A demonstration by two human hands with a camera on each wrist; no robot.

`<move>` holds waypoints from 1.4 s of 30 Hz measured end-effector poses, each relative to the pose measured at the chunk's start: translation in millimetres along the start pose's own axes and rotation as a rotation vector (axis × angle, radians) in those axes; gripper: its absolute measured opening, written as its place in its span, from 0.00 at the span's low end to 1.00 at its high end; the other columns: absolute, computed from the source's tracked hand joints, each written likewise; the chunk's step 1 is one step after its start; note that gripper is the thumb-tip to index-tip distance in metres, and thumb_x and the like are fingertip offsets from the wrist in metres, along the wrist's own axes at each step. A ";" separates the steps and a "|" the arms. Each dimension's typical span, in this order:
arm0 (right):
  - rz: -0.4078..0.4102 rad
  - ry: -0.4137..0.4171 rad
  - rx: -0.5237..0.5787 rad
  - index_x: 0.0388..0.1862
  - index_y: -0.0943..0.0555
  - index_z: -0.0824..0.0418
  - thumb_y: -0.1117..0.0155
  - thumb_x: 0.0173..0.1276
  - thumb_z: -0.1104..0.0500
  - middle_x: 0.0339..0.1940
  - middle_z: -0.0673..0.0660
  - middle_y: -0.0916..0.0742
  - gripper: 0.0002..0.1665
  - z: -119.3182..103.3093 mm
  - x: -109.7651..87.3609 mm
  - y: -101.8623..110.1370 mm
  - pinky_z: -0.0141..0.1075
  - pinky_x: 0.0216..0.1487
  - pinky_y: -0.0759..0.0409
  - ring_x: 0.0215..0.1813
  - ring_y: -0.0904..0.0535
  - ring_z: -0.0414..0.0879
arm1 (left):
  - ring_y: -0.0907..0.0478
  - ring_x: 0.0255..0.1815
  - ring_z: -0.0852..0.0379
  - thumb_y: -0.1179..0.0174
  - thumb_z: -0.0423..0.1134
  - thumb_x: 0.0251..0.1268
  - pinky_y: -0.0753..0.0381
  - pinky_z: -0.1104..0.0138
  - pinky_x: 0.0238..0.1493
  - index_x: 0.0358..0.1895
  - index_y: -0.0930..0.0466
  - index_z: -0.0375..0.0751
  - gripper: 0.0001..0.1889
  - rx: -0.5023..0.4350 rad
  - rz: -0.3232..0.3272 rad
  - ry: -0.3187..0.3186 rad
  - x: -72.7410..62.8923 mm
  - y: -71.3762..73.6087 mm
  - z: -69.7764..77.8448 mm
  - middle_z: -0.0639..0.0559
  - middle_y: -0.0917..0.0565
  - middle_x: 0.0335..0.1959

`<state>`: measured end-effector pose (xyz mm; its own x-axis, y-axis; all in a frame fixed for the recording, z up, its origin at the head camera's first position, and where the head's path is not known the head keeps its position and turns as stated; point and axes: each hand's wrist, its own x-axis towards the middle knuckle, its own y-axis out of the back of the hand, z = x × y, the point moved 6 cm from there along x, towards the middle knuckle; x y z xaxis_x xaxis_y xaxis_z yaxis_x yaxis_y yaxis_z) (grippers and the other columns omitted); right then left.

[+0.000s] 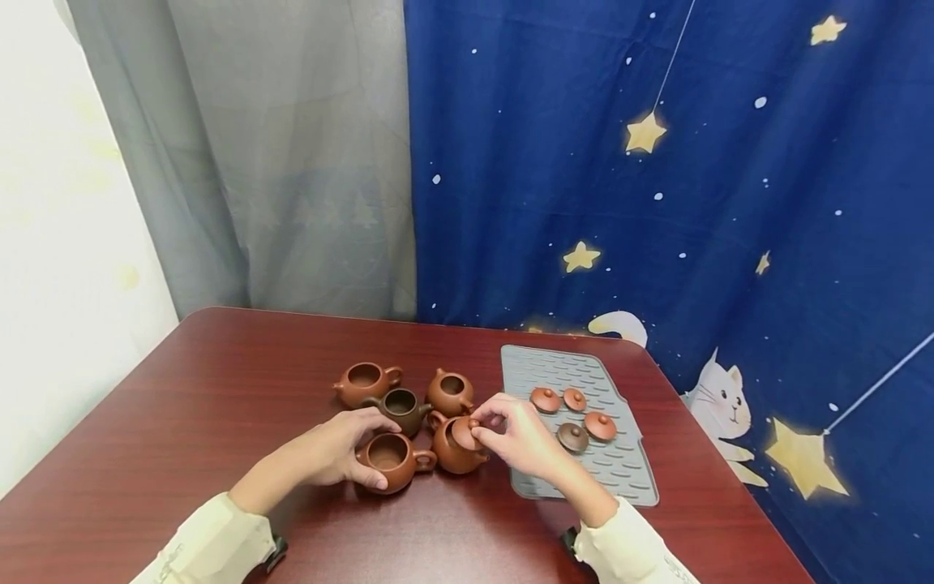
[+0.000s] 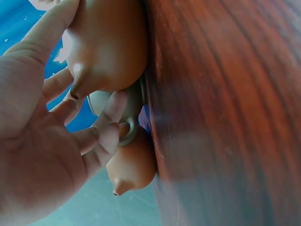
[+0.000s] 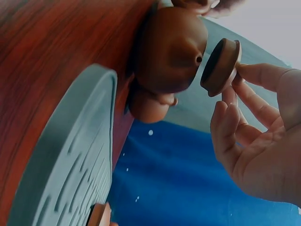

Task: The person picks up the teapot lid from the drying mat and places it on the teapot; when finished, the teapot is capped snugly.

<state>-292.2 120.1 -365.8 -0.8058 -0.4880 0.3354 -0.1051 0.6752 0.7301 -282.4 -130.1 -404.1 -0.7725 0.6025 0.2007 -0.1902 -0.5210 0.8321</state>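
Observation:
My right hand pinches the knob of a reddish-brown teapot lid between thumb and fingers. The lid is tilted, close over the mouth of a lidless brown clay teapot; in the right wrist view a gap shows between lid and pot. My left hand holds another open brown teapot by its body, thumb on the near side and fingers round the far side. Behind that pot stands a dark olive-brown teapot, whose spout is close to the left fingers.
Two more open brown teapots stand farther back, one left and one right. A grey ridged mat on the right bears several lids, one of them dark brown. Everything rests on a reddish wooden table, with curtains behind.

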 end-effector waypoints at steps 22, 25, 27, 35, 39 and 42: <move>-0.038 0.137 0.033 0.38 0.12 0.56 0.28 0.62 0.61 0.34 0.47 0.15 0.05 -35.5 17.6 -38.5 0.29 0.33 0.24 0.30 0.24 0.34 | 0.22 0.53 0.54 0.23 0.59 0.42 0.25 0.55 0.56 0.56 0.20 0.42 0.37 0.035 0.026 -0.015 0.4 -0.9 1.0 0.55 0.19 0.50; -0.053 0.140 0.037 0.38 0.12 0.56 0.27 0.62 0.61 0.33 0.47 0.16 0.06 -37.9 19.8 -44.1 0.26 0.32 0.24 0.29 0.23 0.32 | 0.22 0.53 0.55 0.23 0.59 0.43 0.25 0.56 0.56 0.55 0.20 0.43 0.37 0.036 0.027 -0.018 0.5 -0.4 1.0 0.55 0.19 0.50; -0.065 0.143 0.038 0.38 0.12 0.56 0.27 0.62 0.60 0.33 0.48 0.16 0.06 -39.5 21.3 -47.9 0.26 0.33 0.24 0.29 0.23 0.30 | 0.22 0.53 0.55 0.23 0.59 0.43 0.25 0.56 0.55 0.55 0.20 0.43 0.36 0.034 0.028 -0.021 0.3 0.1 1.2 0.55 0.18 0.50; -0.122 0.146 0.021 0.40 0.12 0.54 0.29 0.64 0.58 0.31 0.42 0.15 0.06 -44.9 28.9 -60.4 0.24 0.32 0.26 0.28 0.25 0.28 | 0.22 0.51 0.60 0.23 0.60 0.43 0.24 0.60 0.53 0.54 0.19 0.49 0.34 0.024 0.030 -0.031 0.3 -1.2 0.5 0.61 0.19 0.48; -0.143 0.148 0.016 0.40 0.12 0.53 0.29 0.64 0.58 0.31 0.41 0.17 0.06 -48.3 32.2 -64.2 0.23 0.33 0.26 0.29 0.24 0.28 | 0.23 0.50 0.60 0.23 0.59 0.42 0.25 0.61 0.54 0.55 0.19 0.49 0.34 0.019 0.033 -0.040 0.8 -1.5 0.6 0.62 0.20 0.48; -0.148 0.162 0.002 0.41 0.12 0.52 0.29 0.65 0.57 0.32 0.40 0.17 0.06 -51.2 34.7 -66.9 0.23 0.32 0.26 0.30 0.24 0.28 | 0.23 0.51 0.61 0.23 0.59 0.42 0.25 0.60 0.54 0.55 0.19 0.49 0.34 0.018 0.033 -0.038 0.7 -1.1 0.5 0.63 0.20 0.48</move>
<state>-283.3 29.7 -372.5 -0.6771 -0.6645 0.3160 -0.2164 0.5903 0.7776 -282.5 -128.8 -404.6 -0.7545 0.6080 0.2471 -0.1541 -0.5301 0.8338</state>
